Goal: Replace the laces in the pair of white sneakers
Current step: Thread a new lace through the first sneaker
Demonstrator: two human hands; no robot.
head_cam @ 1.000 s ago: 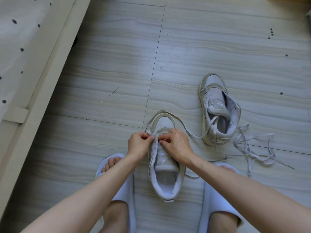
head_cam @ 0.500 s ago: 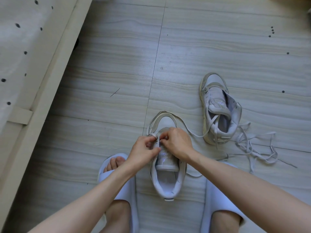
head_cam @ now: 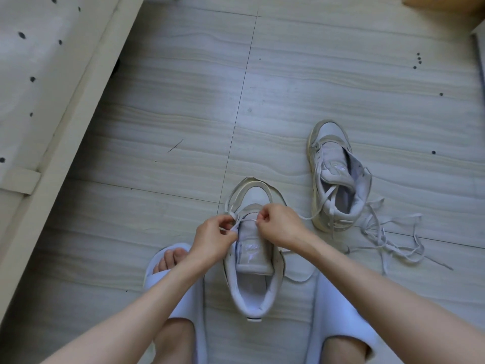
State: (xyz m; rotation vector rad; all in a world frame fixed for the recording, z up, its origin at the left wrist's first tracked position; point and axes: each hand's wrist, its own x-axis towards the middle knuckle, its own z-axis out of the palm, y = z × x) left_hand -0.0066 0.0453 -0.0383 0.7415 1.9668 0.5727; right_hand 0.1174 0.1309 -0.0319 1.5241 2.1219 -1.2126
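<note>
A white sneaker (head_cam: 253, 282) stands on the floor between my feet, toe pointing away, tongue up. My left hand (head_cam: 214, 239) pinches the lace (head_cam: 233, 200) at the sneaker's left eyelets. My right hand (head_cam: 280, 225) pinches the same lace at the right eyelets, just above the tongue. The lace loops loosely around the toe. The second white sneaker (head_cam: 337, 174) lies further right, tongue open, with a lace hanging through it. A tangle of loose laces (head_cam: 393, 237) lies on the floor to its right.
My feet wear pale slippers, the left slipper (head_cam: 173, 282) and the right slipper (head_cam: 338, 306) either side of the near sneaker. A bed frame edge (head_cam: 60, 143) with a dotted mattress runs along the left. A cardboard box corner (head_cam: 443, 3) shows top right.
My hands have drawn slightly apart at the eyelets, with a short stretch of lace now taut between them. The sneakers have stayed in place.
</note>
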